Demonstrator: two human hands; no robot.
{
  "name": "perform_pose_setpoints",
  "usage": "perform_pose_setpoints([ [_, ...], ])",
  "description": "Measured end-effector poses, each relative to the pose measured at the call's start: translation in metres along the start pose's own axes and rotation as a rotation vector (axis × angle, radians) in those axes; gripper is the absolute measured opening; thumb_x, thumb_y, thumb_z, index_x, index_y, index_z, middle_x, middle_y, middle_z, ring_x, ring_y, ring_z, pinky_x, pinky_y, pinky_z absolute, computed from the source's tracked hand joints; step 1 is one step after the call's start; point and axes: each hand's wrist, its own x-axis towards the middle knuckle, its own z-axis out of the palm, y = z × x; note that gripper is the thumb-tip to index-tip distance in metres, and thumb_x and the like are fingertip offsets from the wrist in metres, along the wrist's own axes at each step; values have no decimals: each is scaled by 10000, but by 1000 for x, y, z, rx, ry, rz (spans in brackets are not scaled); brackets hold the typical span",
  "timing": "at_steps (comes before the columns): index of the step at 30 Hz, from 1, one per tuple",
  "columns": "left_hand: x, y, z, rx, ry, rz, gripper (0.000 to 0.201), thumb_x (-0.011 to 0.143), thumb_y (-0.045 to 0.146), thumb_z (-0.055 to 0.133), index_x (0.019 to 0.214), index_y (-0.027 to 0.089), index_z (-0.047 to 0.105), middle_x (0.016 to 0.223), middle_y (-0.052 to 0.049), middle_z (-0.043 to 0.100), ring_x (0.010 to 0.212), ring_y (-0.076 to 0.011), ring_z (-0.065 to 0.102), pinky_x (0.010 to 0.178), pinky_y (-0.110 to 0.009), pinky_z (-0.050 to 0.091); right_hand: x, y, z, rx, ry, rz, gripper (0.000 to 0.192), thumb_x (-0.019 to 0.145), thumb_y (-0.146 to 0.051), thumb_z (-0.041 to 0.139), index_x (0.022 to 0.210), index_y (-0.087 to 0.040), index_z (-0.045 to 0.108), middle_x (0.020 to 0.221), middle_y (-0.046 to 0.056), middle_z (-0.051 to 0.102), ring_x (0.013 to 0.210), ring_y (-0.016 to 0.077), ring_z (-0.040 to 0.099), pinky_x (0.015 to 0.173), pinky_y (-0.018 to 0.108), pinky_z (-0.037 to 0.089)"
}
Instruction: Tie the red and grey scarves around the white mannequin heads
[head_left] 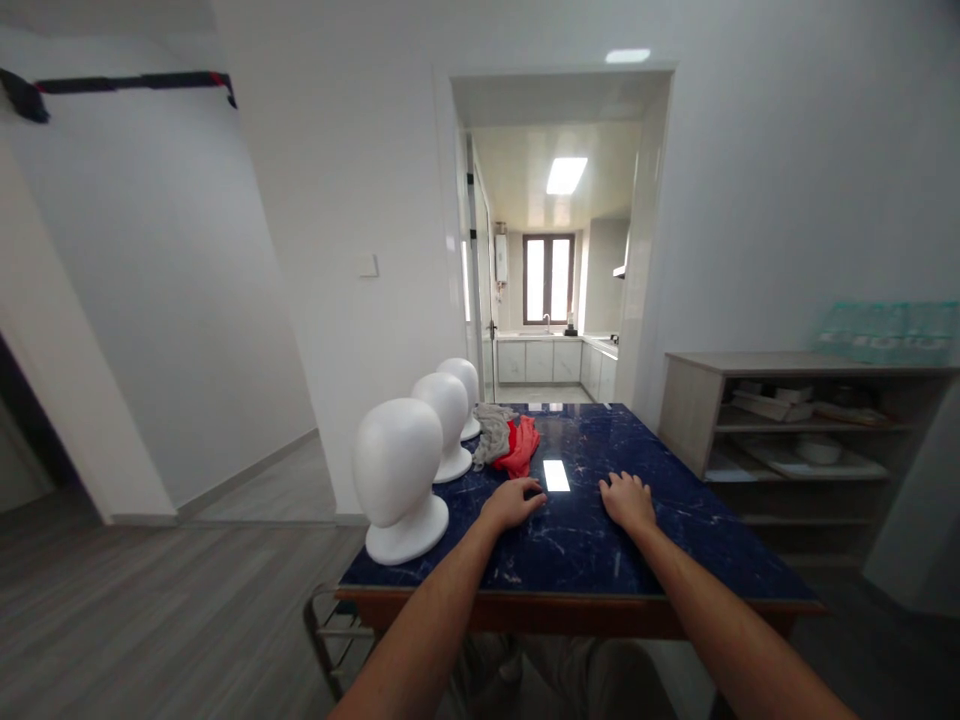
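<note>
Both of my hands rest on a dark blue marbled table (585,560). My left hand (515,502) lies palm down with its fingers apart, just in front of a crumpled red cloth (517,450). Nothing is in it. My right hand (628,500) also lies flat on the tabletop, fingers spread and holding nothing. A grey cloth (491,435) is bunched against the red one. Left of them three white mannequin heads stand upright in a row: a near head (397,470), a middle head (442,420) and a far head (461,385).
To the right stands a wooden shelf unit (694,410) with trays and a bowl, and wrapped bottles (889,330) on top. Beyond the table a doorway opens onto a kitchen with a sink. A metal-framed stool (326,635) is by the table's left front corner.
</note>
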Motion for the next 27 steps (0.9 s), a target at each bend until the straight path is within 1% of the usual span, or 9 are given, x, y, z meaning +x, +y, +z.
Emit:
perform_pose_setpoints([
  [7,-3,5,-3,-40,70,32,272,926,434,703,1077,247,830,1226,-81,792,1149,-288,728,1065,-393,514,1,0,0,-1,-17,6,531,1090,-436,336,1331,-153,716,1393,210,641,1295,372,543,1069,487,383],
  [12,-16,33,-13,-59,333,105,152,935,276,682,1025,214,788,1116,-88,778,1119,-266,704,1049,-417,516,1,-1,-1,-2,-17,6,538,1093,-439,338,1362,-150,704,1415,227,628,1311,375,542,1075,490,376],
  [16,-67,72,-10,-140,457,119,238,943,169,636,1159,231,716,1090,-63,743,982,-215,715,883,-357,578,2,-2,1,-16,-12,6,537,1091,-444,347,1357,-148,708,1415,229,629,1300,380,553,1060,498,394],
  [17,-88,79,-9,-131,501,144,254,953,165,631,1186,242,696,1113,-64,732,991,-214,714,873,-353,585,1,-2,1,-21,-7,5,537,1090,-444,346,1352,-148,710,1412,229,631,1297,380,554,1059,499,396],
  [19,-133,87,-12,-39,614,206,307,979,165,619,1264,272,660,1221,-81,702,1125,-238,693,981,-402,576,1,-2,1,-30,3,0,540,1090,-440,342,1355,-145,708,1411,233,629,1297,382,552,1063,506,394],
  [21,-178,80,-25,115,766,252,385,955,177,673,1316,302,631,1272,-81,682,1194,-263,668,1028,-442,564,0,-3,1,-30,3,-6,544,1091,-437,340,1368,-138,700,1417,240,623,1306,385,546,1069,514,387],
  [23,-213,59,-47,237,950,185,428,919,245,740,1322,299,607,1273,-82,667,1202,-287,659,1067,-489,542,-1,-3,0,-25,-2,-5,540,1092,-435,343,1367,-135,698,1420,243,618,1312,384,542,1074,516,379],
  [25,-235,29,-74,278,1111,-76,523,911,413,738,1375,243,566,1331,-126,627,1257,-337,623,1133,-566,485,-1,-3,0,-19,-1,-3,533,1094,-433,346,1353,-135,704,1417,243,620,1314,384,541,1077,515,376],
  [27,-244,-3,-100,276,1171,-292,666,889,575,692,1423,205,544,1377,-156,601,1306,-383,589,1149,-608,462,-1,-3,1,-20,5,-2,531,1095,-429,348,1347,-131,707,1407,242,625,1310,389,542,1074,521,378],
])
